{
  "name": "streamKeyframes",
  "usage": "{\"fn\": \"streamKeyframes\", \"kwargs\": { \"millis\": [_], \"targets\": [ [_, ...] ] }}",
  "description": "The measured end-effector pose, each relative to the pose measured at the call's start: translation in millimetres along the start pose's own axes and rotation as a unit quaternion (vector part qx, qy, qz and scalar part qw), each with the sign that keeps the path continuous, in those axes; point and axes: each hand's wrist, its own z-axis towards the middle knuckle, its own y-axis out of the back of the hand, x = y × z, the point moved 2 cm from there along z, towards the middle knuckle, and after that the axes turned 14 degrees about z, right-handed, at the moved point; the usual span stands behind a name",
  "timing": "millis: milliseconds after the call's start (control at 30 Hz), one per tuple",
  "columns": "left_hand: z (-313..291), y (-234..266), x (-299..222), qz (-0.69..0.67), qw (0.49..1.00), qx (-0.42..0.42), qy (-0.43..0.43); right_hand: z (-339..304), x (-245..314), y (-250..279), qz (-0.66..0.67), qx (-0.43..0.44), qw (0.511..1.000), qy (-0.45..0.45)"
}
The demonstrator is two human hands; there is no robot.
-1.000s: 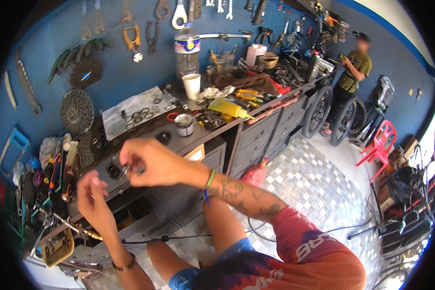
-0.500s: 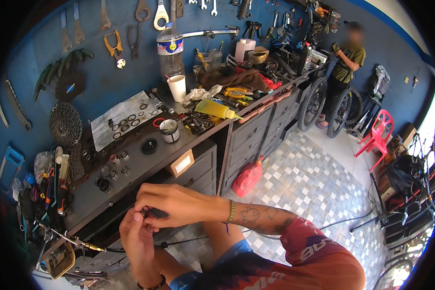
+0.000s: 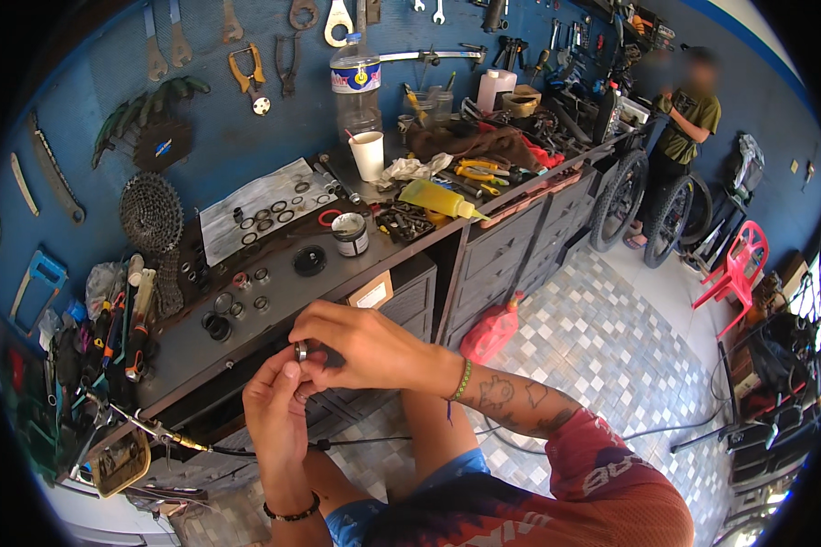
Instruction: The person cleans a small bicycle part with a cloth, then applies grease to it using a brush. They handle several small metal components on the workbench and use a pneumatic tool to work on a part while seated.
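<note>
My left hand (image 3: 277, 410) and my right hand (image 3: 367, 345) meet in front of the workbench (image 3: 274, 290), fingertips pinched together. Between them is a small metal ring (image 3: 302, 350), which looks like a bearing. A dark piece (image 3: 332, 356) shows under my right fingers; its kind is hard to make out. Close by on the bench lie several small rings and a black cylindrical part (image 3: 216, 326). A round black lid (image 3: 309, 261) rests near an open tub (image 3: 349, 235). Farther back, several rings are spread on a paper sheet (image 3: 246, 201).
A paper cup (image 3: 368, 157), a plastic bottle (image 3: 356, 100), a yellow squeeze bottle (image 3: 438, 200) and pliers (image 3: 480, 171) crowd the bench. On the floor sits a red jug (image 3: 491, 335). A red chair (image 3: 737, 273) and another person (image 3: 687, 128) beside bicycle wheels are farther right.
Both hands have risen slightly and shifted right in the picture, and the metal ring between the fingers now shows more clearly. The whole view has shifted, moving the bench rightward.
</note>
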Motion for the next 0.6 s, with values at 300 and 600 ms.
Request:
{"fn": "streamKeyframes", "kwargs": {
  "millis": [300, 600],
  "targets": [
    [-18.8, 4.8, -2.3, 0.067, 0.998, -0.011, 0.018, 36.6, -61.2, 12.9, -0.233, -0.008, 0.971, -0.061],
    [-48.4, 55.1, -2.2, 0.035, 0.997, -0.075, 0.002, 59.7, -61.1, 60.6, -0.314, -0.108, 0.936, -0.113]
  ]
}}
